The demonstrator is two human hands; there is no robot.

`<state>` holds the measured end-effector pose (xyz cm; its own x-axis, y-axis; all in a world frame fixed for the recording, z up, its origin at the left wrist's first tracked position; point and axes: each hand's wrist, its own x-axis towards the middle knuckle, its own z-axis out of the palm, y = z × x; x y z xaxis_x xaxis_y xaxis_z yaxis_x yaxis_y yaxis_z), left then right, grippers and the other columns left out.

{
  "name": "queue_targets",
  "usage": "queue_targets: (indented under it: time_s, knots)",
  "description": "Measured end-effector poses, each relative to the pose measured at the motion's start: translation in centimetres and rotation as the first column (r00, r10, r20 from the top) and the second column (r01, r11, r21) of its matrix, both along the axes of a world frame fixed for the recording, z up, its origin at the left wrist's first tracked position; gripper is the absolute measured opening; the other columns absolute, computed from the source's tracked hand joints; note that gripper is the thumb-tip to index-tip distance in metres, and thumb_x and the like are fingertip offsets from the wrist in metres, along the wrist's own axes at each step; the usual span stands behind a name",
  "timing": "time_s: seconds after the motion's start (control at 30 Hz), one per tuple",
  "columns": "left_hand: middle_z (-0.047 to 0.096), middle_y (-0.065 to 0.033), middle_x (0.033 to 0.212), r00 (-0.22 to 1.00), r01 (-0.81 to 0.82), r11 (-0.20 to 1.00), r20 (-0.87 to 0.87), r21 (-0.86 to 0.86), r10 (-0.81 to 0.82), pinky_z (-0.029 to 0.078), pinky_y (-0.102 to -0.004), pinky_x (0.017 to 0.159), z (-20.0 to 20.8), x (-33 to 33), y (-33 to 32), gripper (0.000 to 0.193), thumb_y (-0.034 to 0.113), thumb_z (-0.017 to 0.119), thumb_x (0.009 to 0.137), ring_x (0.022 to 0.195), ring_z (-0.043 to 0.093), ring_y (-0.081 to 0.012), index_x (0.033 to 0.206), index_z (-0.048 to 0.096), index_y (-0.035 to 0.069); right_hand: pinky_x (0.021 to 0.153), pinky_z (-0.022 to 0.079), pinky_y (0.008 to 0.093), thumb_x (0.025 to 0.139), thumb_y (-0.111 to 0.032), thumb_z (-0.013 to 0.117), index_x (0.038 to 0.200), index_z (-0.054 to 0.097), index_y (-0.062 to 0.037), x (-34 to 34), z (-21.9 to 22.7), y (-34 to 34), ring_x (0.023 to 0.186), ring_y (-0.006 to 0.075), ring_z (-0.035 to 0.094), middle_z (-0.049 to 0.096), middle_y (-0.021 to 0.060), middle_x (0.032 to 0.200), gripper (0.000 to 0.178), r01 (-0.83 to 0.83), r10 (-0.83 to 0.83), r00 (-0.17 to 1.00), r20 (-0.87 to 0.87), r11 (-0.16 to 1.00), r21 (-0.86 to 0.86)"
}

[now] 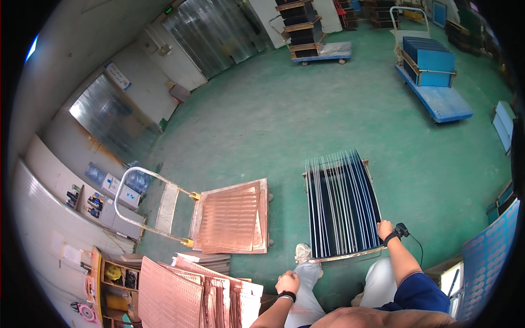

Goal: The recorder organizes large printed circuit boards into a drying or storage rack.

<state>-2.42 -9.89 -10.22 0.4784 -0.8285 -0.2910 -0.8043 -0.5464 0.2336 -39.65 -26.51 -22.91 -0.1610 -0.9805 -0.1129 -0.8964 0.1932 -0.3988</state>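
My right hand [385,228] is at the outer edge of the panels [350,213], which stand just left of it; I cannot tell whether it grips. My left hand [287,282] is curled closed, copper sheets [170,292] to its left.

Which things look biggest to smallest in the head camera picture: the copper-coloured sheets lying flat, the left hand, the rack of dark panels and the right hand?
1. Rack of dark panels
2. Flat copper-coloured sheets
3. Left hand and right hand: too alike to rank
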Motion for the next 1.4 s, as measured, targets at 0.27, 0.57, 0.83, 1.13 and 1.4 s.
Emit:
queue_targets:
  time_s: [0.27, 0.57, 0.83, 1.13, 1.4]
  knots:
    - [0.066, -0.0136, 0.087, 1.0, -0.019, 1.0, -0.003, -0.013, 0.019, 0.049, -0.044, 0.076, -0.1, 0.3, 0.9, 0.023, 0.028, 0.05, 0.077, 0.089, 0.06, -0.0329, 0.086, 0.065, 0.013, 0.071, 0.051, 0.0447, 0.083, -0.019, 0.056, 0.074, 0.065, 0.0019, 1.8, 3.1, 0.0, 0.077, 0.0396, 0.062, 0.063, 0.0241, 0.078, 0.024, -0.087, 0.087, 0.996, 0.008, 0.989, 0.116]
    - [0.065, -0.0145, 0.082, 1.0, 0.022, 0.994, -0.02, -0.107, -0.024, 0.05, -0.0433, 0.072, -0.7, 0.4, 0.7, 0.019, 0.025, 0.051, 0.078, 0.083, 0.061, -0.0321, 0.082, 0.063, 0.01, 0.064, 0.048, 0.0482, 0.079, -0.014, 0.058, 0.067, 0.061, 0.0058, 1.8, 12.7, 0.2, 0.069, 0.0427, 0.059, 0.059, 0.0264, 0.069, 0.023, -0.194, 0.194, 0.981, -0.016, 0.969, -0.15]
    - [0.065, -0.0142, 0.083, 0.999, 0.034, 0.992, -0.01, -0.119, -0.035, 0.05, -0.0436, 0.074, -0.9, 0.2, 0.6, 0.017, 0.024, 0.052, 0.078, 0.084, 0.061, -0.0315, 0.083, 0.065, 0.013, 0.059, 0.044, 0.0494, 0.086, -0.015, 0.052, 0.071, 0.057, 0.0076, -1.4, 26.0, 1.7, 0.068, 0.0448, 0.055, 0.056, 0.027, 0.068, 0.027, -0.162, 0.13, 0.984, -0.125, 0.943, -0.289]
    - [0.065, -0.014, 0.085, 0.998, 0.057, 0.991, -0.031, -0.123, -0.061, 0.05, -0.0448, 0.074, -0.7, 0.2, 0.6, 0.021, 0.025, 0.051, 0.078, 0.085, 0.061, -0.0328, 0.083, 0.064, 0.009, 0.057, 0.042, 0.0516, 0.089, -0.017, 0.048, 0.072, 0.054, 0.0045, -2.3, 23.3, 13.5, 0.066, 0.0467, 0.054, 0.055, 0.0285, 0.067, 0.029, 0.115, -0.142, 0.988, -0.061, 0.939, -0.324]
    - [0.066, -0.0137, 0.084, 0.998, 0.018, 0.986, -0.051, -0.166, -0.027, 0.049, -0.0438, 0.074, -1.3, 0.7, 1.4, 0.02, 0.026, 0.051, 0.079, 0.082, 0.062, -0.0335, 0.085, 0.067, 0.015, 0.059, 0.05, 0.0453, 0.085, -0.015, 0.053, 0.08, 0.061, 0.0018, -2.4, 18.0, 23.9, 0.065, 0.039, 0.061, 0.061, 0.0223, 0.069, 0.019, 0.227, -0.248, 0.953, -0.174, 0.965, -0.135]
